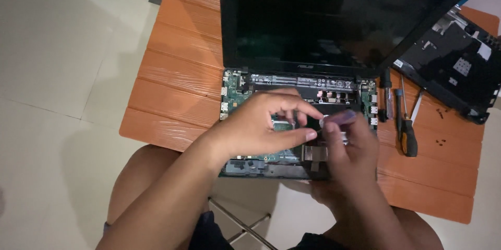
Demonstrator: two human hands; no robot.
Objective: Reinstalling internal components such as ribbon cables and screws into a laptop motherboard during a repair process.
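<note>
One opened laptop (292,119) lies on the orange bench (177,72); left hand (261,125), fingers loosely curled, touches its board, while right hand (347,143) pinches a purple-handled tool (342,118); two screwdrivers (402,119) rest beside it.

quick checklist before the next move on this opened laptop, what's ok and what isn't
1. Laptop base fully on the orange table: not ok, its front edge overhangs.
2. Screen dark, no sign of power: ok.
3. Left hand steady over the green board: ok, fingers spread above it.
4. Right hand grip on the small tool: ok, though its tip is hidden.
5. Spare screwdrivers within reach: ok, lying right of the laptop.
6. Loose screws contained: not ok, scattered on the table near the removed cover.
</note>
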